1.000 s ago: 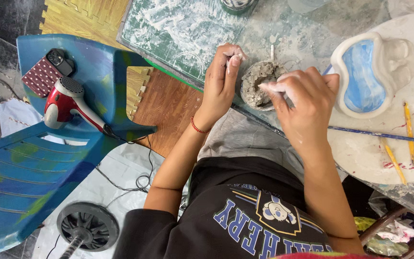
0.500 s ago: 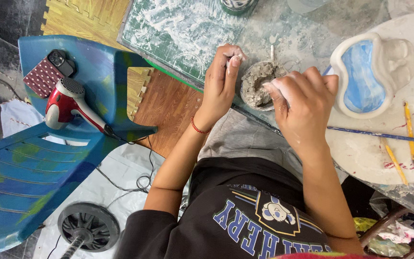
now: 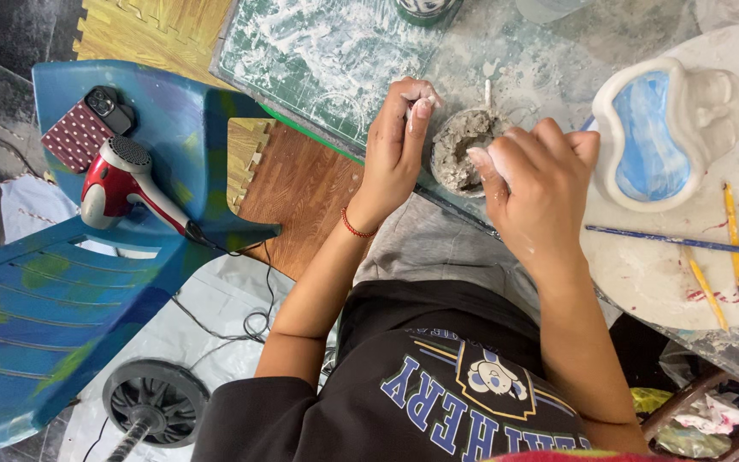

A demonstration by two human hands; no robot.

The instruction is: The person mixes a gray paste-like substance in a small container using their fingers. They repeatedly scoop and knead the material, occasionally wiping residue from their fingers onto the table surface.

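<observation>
A small round cup of grey clay (image 3: 459, 147) stands at the near edge of a dusty glass-topped table (image 3: 549, 60). My left hand (image 3: 397, 141) sits just left of the cup, its fingers pinched on a small white bit of clay at the fingertips. My right hand (image 3: 540, 184) is just right of the cup, fingers curled around a white lump of clay (image 3: 496, 161). A red string bracelet is on my left wrist.
A white and blue kidney-shaped clay dish (image 3: 652, 133) lies on a round white board (image 3: 660, 274) with a blue brush (image 3: 669, 242) and yellow sticks. A green cutting mat (image 3: 310, 51) lies far left. A blue plastic chair (image 3: 87, 282) holds a red hair dryer (image 3: 126, 184) and a phone.
My right hand has drawn a little back toward me from the cup. My left hand stays pinched beside the cup.
</observation>
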